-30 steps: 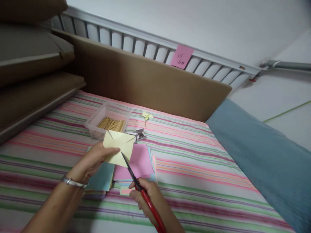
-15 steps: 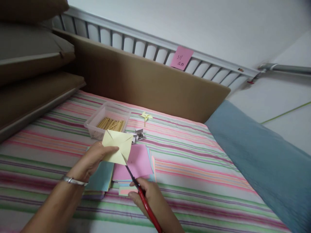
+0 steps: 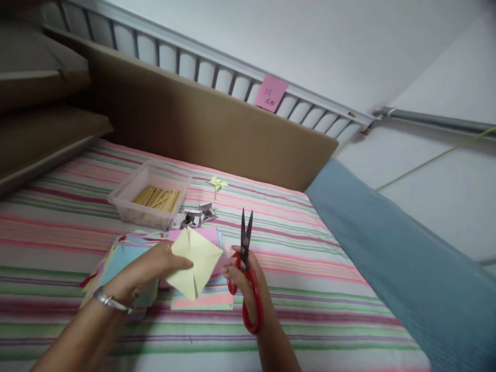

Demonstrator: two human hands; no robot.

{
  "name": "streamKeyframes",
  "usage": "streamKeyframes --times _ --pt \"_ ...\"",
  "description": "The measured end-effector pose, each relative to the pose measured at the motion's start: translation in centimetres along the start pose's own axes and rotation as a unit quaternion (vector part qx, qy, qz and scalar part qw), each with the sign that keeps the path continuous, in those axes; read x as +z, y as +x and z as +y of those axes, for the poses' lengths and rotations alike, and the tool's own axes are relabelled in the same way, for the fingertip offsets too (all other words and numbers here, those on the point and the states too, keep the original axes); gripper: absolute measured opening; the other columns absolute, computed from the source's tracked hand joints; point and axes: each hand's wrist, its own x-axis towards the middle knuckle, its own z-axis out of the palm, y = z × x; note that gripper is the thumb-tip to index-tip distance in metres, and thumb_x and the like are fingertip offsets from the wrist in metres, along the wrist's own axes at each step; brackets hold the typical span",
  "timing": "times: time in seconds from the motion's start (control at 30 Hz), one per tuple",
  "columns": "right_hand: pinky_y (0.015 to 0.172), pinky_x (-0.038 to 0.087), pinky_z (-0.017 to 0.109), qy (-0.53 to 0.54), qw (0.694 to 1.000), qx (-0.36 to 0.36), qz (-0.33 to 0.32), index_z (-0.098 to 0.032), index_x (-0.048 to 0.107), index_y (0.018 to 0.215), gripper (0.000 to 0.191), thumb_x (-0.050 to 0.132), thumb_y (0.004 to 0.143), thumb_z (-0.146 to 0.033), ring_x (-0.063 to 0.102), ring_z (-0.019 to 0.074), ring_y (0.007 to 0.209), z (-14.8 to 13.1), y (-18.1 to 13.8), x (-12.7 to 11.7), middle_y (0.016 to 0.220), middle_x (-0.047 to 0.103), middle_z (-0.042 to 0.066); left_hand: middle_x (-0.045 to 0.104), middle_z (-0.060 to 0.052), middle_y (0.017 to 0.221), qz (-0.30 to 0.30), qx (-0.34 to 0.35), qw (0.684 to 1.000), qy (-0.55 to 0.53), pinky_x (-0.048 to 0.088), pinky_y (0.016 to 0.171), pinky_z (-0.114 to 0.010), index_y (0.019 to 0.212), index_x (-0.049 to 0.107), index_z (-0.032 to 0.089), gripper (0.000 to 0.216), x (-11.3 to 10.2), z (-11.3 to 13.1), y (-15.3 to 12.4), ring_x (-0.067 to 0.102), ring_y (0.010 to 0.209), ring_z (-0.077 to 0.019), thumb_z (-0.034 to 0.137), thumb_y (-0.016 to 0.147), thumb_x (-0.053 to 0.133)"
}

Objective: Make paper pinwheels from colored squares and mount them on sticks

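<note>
My left hand (image 3: 145, 271) pinches a yellow paper square (image 3: 196, 261) with cuts running in from its corners, holding it above a spread of coloured paper sheets (image 3: 124, 256). My right hand (image 3: 246, 284) grips red-handled scissors (image 3: 247, 268) just right of the yellow paper. Their blades point up and away and stand slightly apart, clear of the paper. A silver bracelet sits on my left wrist.
A clear plastic box (image 3: 149, 194) holds thin wooden sticks. Small open boxes of pins (image 3: 196, 216) lie beside it, and a tiny yellow pinwheel (image 3: 217, 183) further back. Striped cloth (image 3: 310, 258) covers the surface, a brown cardboard panel (image 3: 201, 124) stands behind, and a blue cloth (image 3: 399, 258) lies right.
The scissors left the yellow paper's edge and swung upright to its right. My left hand turned and lowered the paper. The view shifted right and down.
</note>
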Motion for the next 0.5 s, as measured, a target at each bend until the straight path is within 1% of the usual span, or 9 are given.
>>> streamKeyframes --times 0.1,0.17,0.23,0.3,0.37,0.43,0.5 --pt "0.047 0.039 0.021 0.029 0.999 0.013 -0.02 -0.02 0.048 0.112 0.046 0.064 0.07 -0.029 0.047 0.0094 0.055 0.0 0.1 0.2 0.076 0.05 -0.002 0.071 -0.005 0.061 -0.061 -0.02 0.996 0.065 0.04 0.049 -0.024 0.071 0.074 0.012 0.015 1.9 -1.3 0.7 0.06 0.051 -0.0186 0.021 0.061 0.068" --pt "0.045 0.036 0.018 0.007 0.999 0.032 -0.03 -0.021 0.051 0.108 0.044 0.063 0.066 -0.02 0.043 0.0069 0.051 0.0 0.0 0.3 0.07 0.045 -0.005 0.07 -0.005 0.059 -0.078 -0.023 0.994 0.078 0.038 0.047 -0.024 0.069 0.074 0.013 0.012 2.4 -1.8 1.0 0.059 0.049 -0.0178 0.021 0.063 0.067" --pt "0.043 0.034 0.017 -0.019 0.999 0.04 -0.021 -0.021 0.052 0.104 0.041 0.059 0.064 -0.013 0.041 0.0057 0.049 0.0 0.0 0.4 0.068 0.044 -0.006 0.071 -0.006 0.061 -0.078 -0.025 0.994 0.066 0.039 0.048 -0.024 0.07 0.074 0.013 0.013 2.3 -2.0 1.1 0.06 0.05 -0.018 0.023 0.064 0.068" --pt "0.043 0.035 0.016 -0.009 0.999 0.033 -0.001 -0.021 0.051 0.103 0.038 0.056 0.066 -0.012 0.042 0.0057 0.049 -0.1 -0.1 0.6 0.07 0.046 -0.005 0.072 -0.008 0.066 -0.071 -0.029 0.997 0.031 0.042 0.051 -0.024 0.074 0.074 0.013 0.018 2.1 -1.8 1.1 0.062 0.055 -0.0191 0.028 0.064 0.071" --pt "0.041 0.036 0.016 0.037 0.999 0.019 0.029 -0.021 0.049 0.104 0.036 0.055 0.07 -0.016 0.044 0.0063 0.049 -0.1 0.0 0.8 0.072 0.047 -0.005 0.074 -0.01 0.077 -0.058 -0.027 0.998 -0.024 0.047 0.058 -0.027 0.084 0.074 0.014 0.027 2.2 -1.6 1.0 0.066 0.065 -0.0219 0.032 0.065 0.073" --pt "0.04 0.038 0.017 0.086 0.994 0.002 0.068 -0.021 0.046 0.106 0.034 0.056 0.073 -0.02 0.045 0.007 0.048 0.0 0.1 1.1 0.074 0.047 -0.004 0.074 -0.011 0.089 -0.038 -0.016 0.995 -0.096 0.051 0.068 -0.03 0.092 0.072 0.015 0.033 2.8 -1.5 0.9 0.067 0.079 -0.0251 0.033 0.065 0.073" --pt "0.04 0.04 0.019 0.117 0.987 -0.014 0.11 -0.021 0.045 0.106 0.035 0.057 0.074 -0.023 0.047 0.0078 0.049 0.3 0.2 1.6 0.076 0.048 -0.004 0.073 -0.011 0.098 -0.013 -0.004 0.985 -0.172 0.052 0.075 -0.033 0.096 0.071 0.016 0.035 3.9 -1.8 0.9 0.067 0.088 -0.0269 0.033 0.065 0.074"
